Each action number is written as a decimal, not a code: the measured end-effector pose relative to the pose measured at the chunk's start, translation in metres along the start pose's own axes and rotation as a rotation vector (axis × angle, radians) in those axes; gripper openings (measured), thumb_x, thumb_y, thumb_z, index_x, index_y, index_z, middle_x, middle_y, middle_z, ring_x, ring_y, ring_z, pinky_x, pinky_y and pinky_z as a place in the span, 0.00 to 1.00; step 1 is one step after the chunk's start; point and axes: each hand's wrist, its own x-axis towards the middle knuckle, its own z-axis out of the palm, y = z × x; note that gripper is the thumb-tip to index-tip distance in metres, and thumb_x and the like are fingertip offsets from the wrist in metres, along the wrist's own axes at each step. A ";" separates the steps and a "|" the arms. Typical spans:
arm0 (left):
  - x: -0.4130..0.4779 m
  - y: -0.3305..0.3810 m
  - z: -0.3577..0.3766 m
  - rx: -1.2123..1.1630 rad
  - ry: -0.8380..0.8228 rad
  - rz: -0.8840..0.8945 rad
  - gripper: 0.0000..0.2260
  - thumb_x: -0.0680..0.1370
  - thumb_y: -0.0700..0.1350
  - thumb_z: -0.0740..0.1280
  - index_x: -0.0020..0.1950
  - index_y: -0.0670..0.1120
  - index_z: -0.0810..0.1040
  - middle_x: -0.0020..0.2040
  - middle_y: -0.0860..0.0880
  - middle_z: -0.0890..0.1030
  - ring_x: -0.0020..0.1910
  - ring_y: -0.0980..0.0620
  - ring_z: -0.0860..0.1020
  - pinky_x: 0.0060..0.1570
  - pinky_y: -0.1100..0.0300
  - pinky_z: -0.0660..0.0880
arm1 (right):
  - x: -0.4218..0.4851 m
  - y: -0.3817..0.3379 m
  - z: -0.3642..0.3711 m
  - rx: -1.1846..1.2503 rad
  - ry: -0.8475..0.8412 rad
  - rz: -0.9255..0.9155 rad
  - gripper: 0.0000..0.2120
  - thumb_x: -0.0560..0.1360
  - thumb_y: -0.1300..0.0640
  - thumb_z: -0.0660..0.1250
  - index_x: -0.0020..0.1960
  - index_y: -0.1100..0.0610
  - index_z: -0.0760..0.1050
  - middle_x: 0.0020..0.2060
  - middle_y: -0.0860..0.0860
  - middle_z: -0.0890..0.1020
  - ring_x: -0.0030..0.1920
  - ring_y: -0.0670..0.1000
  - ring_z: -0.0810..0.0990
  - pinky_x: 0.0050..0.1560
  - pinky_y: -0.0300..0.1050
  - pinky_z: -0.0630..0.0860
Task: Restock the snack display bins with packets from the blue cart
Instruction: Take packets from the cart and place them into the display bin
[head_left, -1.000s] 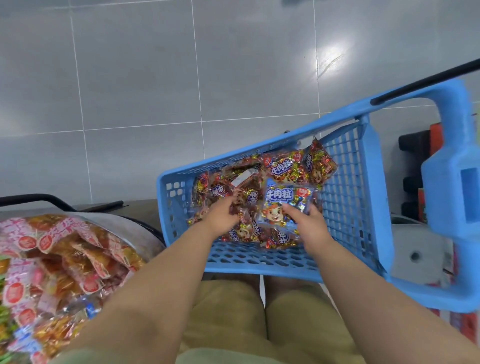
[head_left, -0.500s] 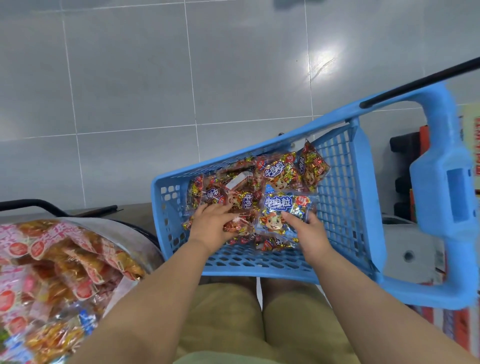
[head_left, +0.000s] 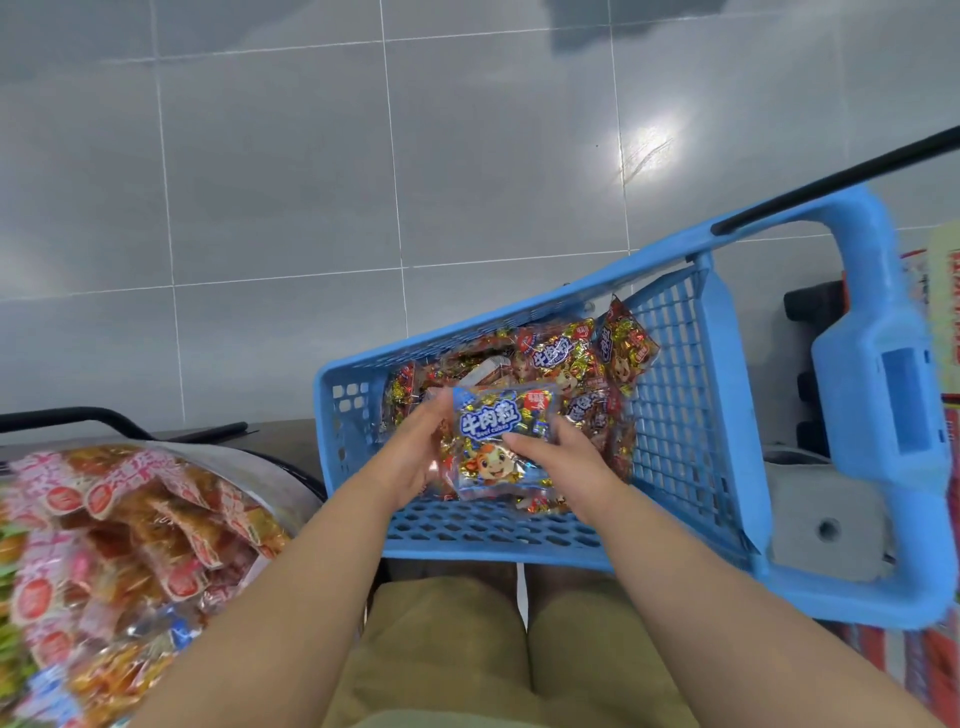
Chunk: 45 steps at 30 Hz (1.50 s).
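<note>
Grey floor tiles stretch behind the blue cart (head_left: 493, 535), where a person holds one beef-snack packet (head_left: 493, 431) just above the heaped packets (head_left: 561, 358) in its basket. The left hand (head_left: 410, 457) grips the packet's left edge and the right hand (head_left: 561, 457) has a pinching grip on its right. Best practice is probably to lift it level, clear of the near wall, before swinging left to the display bin (head_left: 275, 467).
</note>
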 end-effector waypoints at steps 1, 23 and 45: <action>0.000 -0.001 0.000 0.026 0.024 0.013 0.27 0.68 0.56 0.67 0.64 0.45 0.73 0.56 0.43 0.81 0.48 0.47 0.82 0.36 0.56 0.80 | 0.002 -0.001 0.006 -0.055 0.018 -0.035 0.10 0.70 0.51 0.74 0.47 0.46 0.75 0.50 0.42 0.81 0.52 0.47 0.81 0.48 0.41 0.77; 0.012 -0.037 -0.016 0.149 0.391 -0.077 0.20 0.70 0.46 0.76 0.56 0.47 0.71 0.51 0.43 0.83 0.36 0.51 0.84 0.32 0.57 0.80 | -0.009 0.035 -0.070 -0.437 0.693 0.188 0.09 0.76 0.60 0.55 0.50 0.58 0.74 0.42 0.57 0.79 0.43 0.60 0.78 0.41 0.49 0.76; -0.208 -0.119 0.016 -0.577 0.790 0.527 0.14 0.70 0.40 0.75 0.53 0.44 0.76 0.43 0.42 0.85 0.37 0.45 0.84 0.33 0.51 0.81 | -0.128 -0.052 0.024 0.134 -0.369 -0.089 0.19 0.79 0.53 0.60 0.67 0.60 0.70 0.59 0.60 0.79 0.55 0.61 0.80 0.45 0.58 0.80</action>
